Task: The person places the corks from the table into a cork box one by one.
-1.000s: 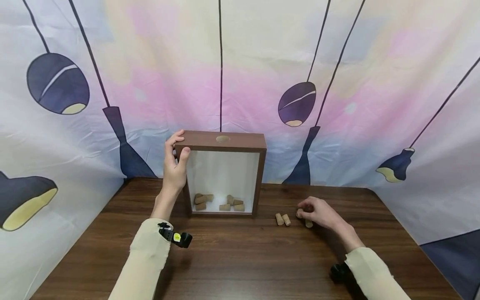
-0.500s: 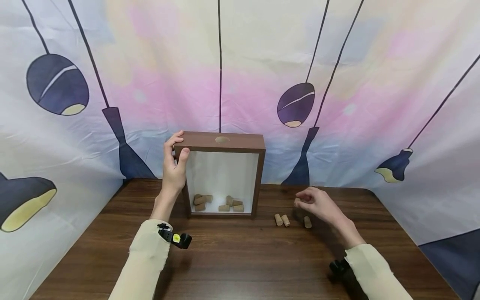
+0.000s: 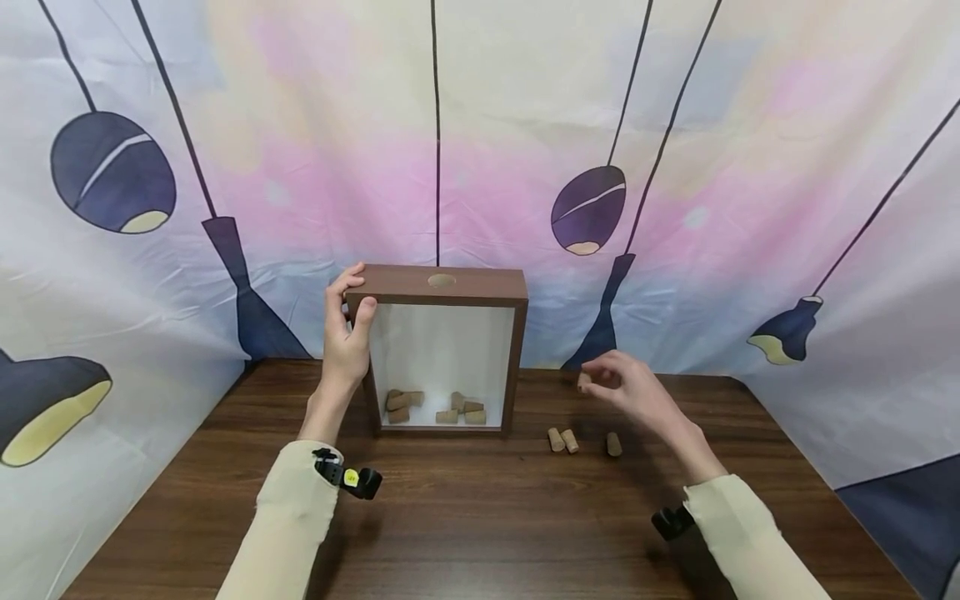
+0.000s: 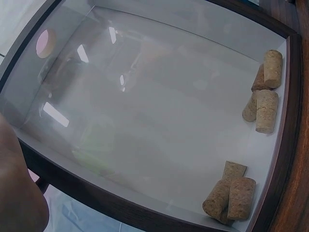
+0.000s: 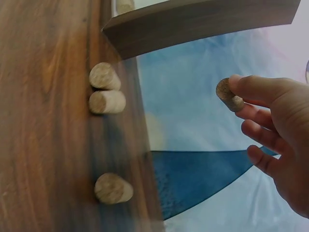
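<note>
A brown-framed shadow box [image 3: 521, 358] with a clear front and a round hole [image 3: 442, 281] in its top stands upright on the table. My left hand [image 3: 347, 346] grips its upper left corner, thumb on the front and fingers over the top. Several corks [image 4: 268, 111] lie along the bottom inside, in two loose groups. To the right of the box, my right hand [image 3: 633, 387] pinches a single cork [image 5: 229, 94] between thumb and fingers, above the table. Two corks [image 3: 562, 440] lie side by side on the wood below it, and another cork [image 3: 613, 445] lies apart to their right.
The dark wooden table [image 3: 480, 517] reaches back to a printed cloth backdrop [image 3: 480, 125] with hanging-lamp shapes. Similar cloth hangs at both sides. A black camera strap [image 3: 348, 477] sits on the left wrist, and a black camera [image 3: 672, 522] on the right.
My right hand has lifted a cork off the table and moved up and slightly left with it, leaving three corks there. The left hand keeps its grip on the box.
</note>
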`<state>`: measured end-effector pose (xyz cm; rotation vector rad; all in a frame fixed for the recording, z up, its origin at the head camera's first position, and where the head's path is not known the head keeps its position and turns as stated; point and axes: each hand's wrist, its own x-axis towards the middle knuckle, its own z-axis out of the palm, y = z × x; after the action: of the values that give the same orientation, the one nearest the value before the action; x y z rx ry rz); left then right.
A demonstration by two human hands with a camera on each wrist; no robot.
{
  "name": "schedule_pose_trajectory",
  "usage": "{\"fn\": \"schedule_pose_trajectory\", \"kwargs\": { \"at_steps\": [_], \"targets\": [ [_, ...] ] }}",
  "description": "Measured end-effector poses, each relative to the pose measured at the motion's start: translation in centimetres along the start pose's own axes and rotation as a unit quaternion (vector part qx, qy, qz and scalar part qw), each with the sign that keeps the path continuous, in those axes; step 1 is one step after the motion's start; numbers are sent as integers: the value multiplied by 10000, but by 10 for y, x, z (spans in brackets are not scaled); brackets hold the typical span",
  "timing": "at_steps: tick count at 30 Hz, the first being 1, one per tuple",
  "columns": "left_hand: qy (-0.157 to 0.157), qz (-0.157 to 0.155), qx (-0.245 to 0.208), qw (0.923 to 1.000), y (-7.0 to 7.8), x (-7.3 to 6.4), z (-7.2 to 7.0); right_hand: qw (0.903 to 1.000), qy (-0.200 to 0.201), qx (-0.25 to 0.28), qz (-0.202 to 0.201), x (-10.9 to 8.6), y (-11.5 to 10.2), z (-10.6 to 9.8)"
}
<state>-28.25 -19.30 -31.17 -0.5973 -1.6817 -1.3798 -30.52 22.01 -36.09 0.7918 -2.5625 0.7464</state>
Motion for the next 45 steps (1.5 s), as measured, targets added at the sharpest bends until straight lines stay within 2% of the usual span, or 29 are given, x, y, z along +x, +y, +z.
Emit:
{"fn": "schedule_pose_trajectory", "kwargs": {
  "at_steps": [13,22,27,37,45],
  "targets": [
    [-53,-31,122,9999,1,-1,1,9958,555,-98,-723,22,-25,-17],
    [-96,-33,41,9999,1,-2,0,9949,578,-137,-815,32,-44,-28],
    [-82,-44,89,9999,2,-2,0,9926,739,-64,-965,40,-56,-35],
    [-58,27,33,10000,0,-1,0,9796,1268,80,-1556,55,-79,-44],
    [-43,30,28,10000,1,-1,1,9690,1529,209,-1929,72,-102,-51]
  ]
}}
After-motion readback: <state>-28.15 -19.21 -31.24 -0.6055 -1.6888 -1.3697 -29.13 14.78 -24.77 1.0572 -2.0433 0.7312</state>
